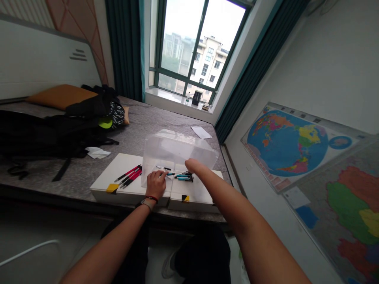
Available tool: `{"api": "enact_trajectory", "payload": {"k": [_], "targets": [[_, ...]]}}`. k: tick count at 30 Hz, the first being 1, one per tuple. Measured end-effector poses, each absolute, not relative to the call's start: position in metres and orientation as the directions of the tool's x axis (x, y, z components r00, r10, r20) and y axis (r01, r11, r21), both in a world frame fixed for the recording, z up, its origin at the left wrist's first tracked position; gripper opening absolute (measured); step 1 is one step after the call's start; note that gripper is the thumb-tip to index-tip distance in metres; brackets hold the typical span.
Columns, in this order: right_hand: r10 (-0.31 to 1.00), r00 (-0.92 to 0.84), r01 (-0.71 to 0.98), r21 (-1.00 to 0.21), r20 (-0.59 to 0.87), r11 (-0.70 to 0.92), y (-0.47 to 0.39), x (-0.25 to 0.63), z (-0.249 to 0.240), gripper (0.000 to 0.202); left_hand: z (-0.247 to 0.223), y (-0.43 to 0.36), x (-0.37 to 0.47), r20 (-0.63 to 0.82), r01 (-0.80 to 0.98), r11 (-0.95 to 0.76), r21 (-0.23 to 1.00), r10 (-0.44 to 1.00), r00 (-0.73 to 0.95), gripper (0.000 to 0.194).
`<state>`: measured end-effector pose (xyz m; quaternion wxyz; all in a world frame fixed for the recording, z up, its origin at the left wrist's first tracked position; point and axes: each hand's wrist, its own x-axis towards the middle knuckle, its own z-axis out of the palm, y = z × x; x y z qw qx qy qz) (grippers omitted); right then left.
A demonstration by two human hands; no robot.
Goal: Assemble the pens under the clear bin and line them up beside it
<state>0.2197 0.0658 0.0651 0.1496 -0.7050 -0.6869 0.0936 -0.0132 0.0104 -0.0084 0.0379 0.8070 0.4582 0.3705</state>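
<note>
Nearest the camera are the forearms [233,211], reaching over the front edges of two white boxes [126,159]. The left hand [156,184] is near the left box's right edge; its fingers seem closed on a blue pen [171,174] — held close to one end, probably so the other end is free. The right hand [191,164] is mostly hidden beyond its wrist, so I cannot tell its fingers. Beside it, towards the right box's left edge, lie more blue pens [184,177], almost parallel, perhaps for easy picking. Red pens [130,176] lie apart, on the left box — maybe separated by colour. Behind, a clear bin [174,142] spans both boxes. White paper [201,132] lies near the mattress's [166,115] far right corner.
</note>
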Motion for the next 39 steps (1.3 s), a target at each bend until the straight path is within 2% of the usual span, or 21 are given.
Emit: {"api": "enact_trajectory", "payload": {"k": [5,19,31,39], "targets": [[0.997,-0.009,0.984,-0.179,-0.076,-0.004,0.068,0.219,0.067,0.015,-0.011,0.012,-0.012,0.547,0.710,-0.575,0.406,0.775,0.315,0.035],[0.963,-0.076,0.991,0.089,-0.258,0.101,0.047,0.217,0.056,0.023,-0.011,0.012,-0.012,0.543,0.714,-0.577,0.397,0.775,0.324,0.033],[0.901,-0.092,0.954,0.221,-0.424,0.201,0.047,0.212,0.066,0.033,-0.009,0.011,-0.011,0.552,0.734,-0.571,0.369,0.769,0.321,0.030],[0.912,-0.068,0.974,0.170,-0.405,0.147,0.041,0.205,0.064,0.029,-0.011,0.012,-0.011,0.556,0.737,-0.569,0.364,0.768,0.318,0.030]]}}
